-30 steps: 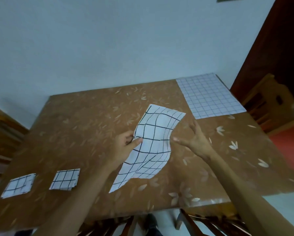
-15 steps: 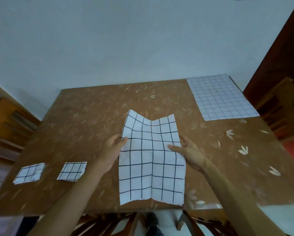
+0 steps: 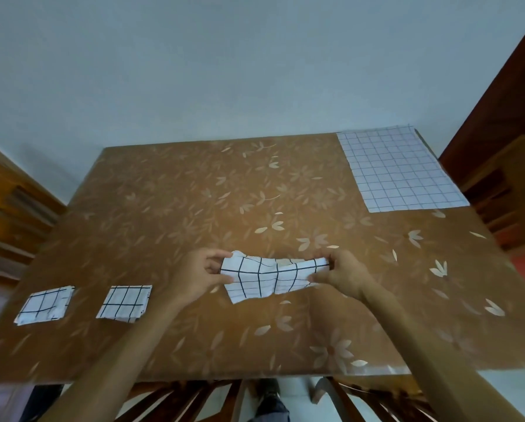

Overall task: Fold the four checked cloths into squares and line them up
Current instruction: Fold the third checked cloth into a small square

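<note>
Cloth (image 3: 270,277), flat and open before, now folded into narrow band; both hands (image 3: 194,277) (image 3: 345,275) pinching ends.

Four white cloths (image 3: 273,277) (image 3: 399,170) (image 3: 124,303) (image 3: 44,304) with black grid checks, brown table (image 3: 194,208) printed with pale beige flowers, pale blue-grey wall (image 3: 224,71).

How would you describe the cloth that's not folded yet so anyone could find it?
Look at the brown flowered table, then its far right corner by the wall. The unfolded cloth lies flat there, far bigger and finer-gridded than the folded squares at the near left.
</note>
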Tool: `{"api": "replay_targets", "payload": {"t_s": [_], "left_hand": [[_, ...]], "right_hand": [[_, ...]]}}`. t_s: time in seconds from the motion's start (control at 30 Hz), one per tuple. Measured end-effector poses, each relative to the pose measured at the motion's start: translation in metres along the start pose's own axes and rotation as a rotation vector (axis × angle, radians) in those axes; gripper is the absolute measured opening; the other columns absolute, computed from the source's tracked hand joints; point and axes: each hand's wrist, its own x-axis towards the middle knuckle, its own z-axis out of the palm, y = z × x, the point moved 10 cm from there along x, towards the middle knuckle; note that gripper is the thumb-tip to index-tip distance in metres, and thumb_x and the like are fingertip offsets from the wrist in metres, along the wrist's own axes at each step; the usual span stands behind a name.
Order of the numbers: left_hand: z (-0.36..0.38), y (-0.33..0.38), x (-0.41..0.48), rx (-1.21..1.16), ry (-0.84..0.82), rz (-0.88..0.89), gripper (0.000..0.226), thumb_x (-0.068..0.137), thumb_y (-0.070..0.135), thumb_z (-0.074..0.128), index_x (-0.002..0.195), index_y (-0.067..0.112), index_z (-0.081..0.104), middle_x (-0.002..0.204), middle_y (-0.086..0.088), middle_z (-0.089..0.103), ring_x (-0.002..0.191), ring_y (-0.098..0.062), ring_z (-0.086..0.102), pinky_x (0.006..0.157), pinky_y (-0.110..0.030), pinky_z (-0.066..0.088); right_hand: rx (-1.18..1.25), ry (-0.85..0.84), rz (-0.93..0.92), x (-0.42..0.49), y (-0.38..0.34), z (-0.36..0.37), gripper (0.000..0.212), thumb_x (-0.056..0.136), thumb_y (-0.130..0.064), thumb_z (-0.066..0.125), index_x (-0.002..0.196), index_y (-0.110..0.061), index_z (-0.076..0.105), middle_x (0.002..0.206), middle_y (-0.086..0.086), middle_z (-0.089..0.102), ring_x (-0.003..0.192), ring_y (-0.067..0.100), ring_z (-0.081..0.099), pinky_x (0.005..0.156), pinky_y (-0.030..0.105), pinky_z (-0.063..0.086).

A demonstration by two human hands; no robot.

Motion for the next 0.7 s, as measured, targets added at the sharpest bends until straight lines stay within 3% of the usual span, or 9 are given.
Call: {"api": "replay_targets", "payload": {"t_s": [0.1, 0.2, 0.27, 0.37, 0.43, 0.5, 0.6, 0.7], "left_hand": [[-0.009, 0.002, 0.005, 0.233, 0.110, 0.106, 0.026, 0.073, 0.016, 0.087, 0.096, 0.027, 0.078, 0.106, 0.010, 0.068, 0.088, -0.007, 0.068, 0.085, -0.037, 0.058], [-0.010, 0.007, 0.006, 0.319, 0.122, 0.179, 0.007, 0.083, 0.027, 0.077, 0.089, 0.028, 0.078, 0.107, 0.014, 0.063, 0.094, -0.006, 0.065, 0.086, -0.041, 0.055], [-0.015, 0.011, 0.006, 0.319, 0.154, 0.204, 0.010, 0.084, 0.037, 0.070, 0.087, 0.029, 0.075, 0.108, 0.016, 0.062, 0.101, -0.007, 0.062, 0.091, -0.040, 0.052], [-0.021, 0.009, 0.008, 0.164, 0.133, 0.146, 0.012, 0.089, 0.039, 0.065, 0.089, 0.028, 0.070, 0.099, 0.013, 0.070, 0.096, -0.007, 0.065, 0.088, -0.040, 0.053], [-0.019, 0.008, 0.008, 0.079, 0.093, 0.120, 0.015, 0.093, 0.038, 0.063, 0.090, 0.025, 0.069, 0.088, 0.006, 0.073, 0.085, -0.014, 0.069, 0.079, -0.045, 0.054], [-0.017, 0.007, 0.007, 0.051, 0.097, 0.113, 0.017, 0.095, 0.038, 0.063, 0.090, 0.023, 0.068, 0.083, 0.004, 0.074, 0.080, -0.015, 0.070, 0.074, -0.045, 0.054], [-0.017, 0.000, 0.009, 0.022, 0.134, 0.079, 0.011, 0.094, 0.031, 0.066, 0.086, 0.023, 0.068, 0.078, 0.008, 0.075, 0.075, -0.007, 0.069, 0.067, -0.030, 0.050], [-0.011, -0.017, 0.015, 0.045, 0.146, 0.025, 0.013, 0.093, 0.030, 0.067, 0.085, 0.020, 0.067, 0.076, 0.005, 0.074, 0.072, -0.010, 0.069, 0.067, -0.034, 0.051]], "right_hand": [[-0.110, 0.070, -0.092, 0.006, -0.005, -0.004, 0.016, 0.082, -0.020, 0.080, 0.096, -0.020, 0.074, 0.088, -0.008, 0.065, 0.074, 0.005, 0.058, 0.063, 0.007, 0.041], [-0.164, 0.099, -0.134, 0.012, -0.001, -0.004, 0.012, 0.086, -0.027, 0.076, 0.097, -0.022, 0.076, 0.103, -0.003, 0.060, 0.087, 0.007, 0.055, 0.073, 0.010, 0.037], [-0.111, 0.114, -0.147, 0.013, 0.001, -0.008, 0.015, 0.088, -0.029, 0.074, 0.099, -0.020, 0.076, 0.110, -0.006, 0.056, 0.097, 0.005, 0.053, 0.084, 0.013, 0.038], [0.078, 0.073, -0.082, 0.010, 0.002, -0.011, 0.019, 0.095, -0.030, 0.065, 0.104, -0.017, 0.075, 0.111, -0.006, 0.070, 0.104, 0.012, 0.064, 0.091, 0.028, 0.049], [0.189, 0.044, -0.056, 0.009, 0.001, -0.009, 0.021, 0.098, -0.029, 0.060, 0.106, -0.015, 0.074, 0.102, -0.001, 0.076, 0.099, 0.015, 0.069, 0.088, 0.031, 0.052], [0.222, 0.060, -0.049, 0.009, 0.000, -0.008, 0.023, 0.100, -0.030, 0.057, 0.105, -0.015, 0.073, 0.096, -0.002, 0.077, 0.092, 0.011, 0.071, 0.079, 0.025, 0.054], [0.138, 0.112, -0.054, 0.013, 0.001, -0.006, 0.020, 0.101, -0.030, 0.055, 0.099, -0.017, 0.071, 0.086, -0.006, 0.073, 0.077, 0.006, 0.067, 0.066, 0.014, 0.047], [-0.022, 0.149, -0.050, 0.023, 0.005, 0.002, 0.021, 0.101, -0.027, 0.055, 0.083, -0.017, 0.061, 0.069, -0.010, 0.060, 0.061, 0.005, 0.054, 0.054, 0.012, 0.039]]}}
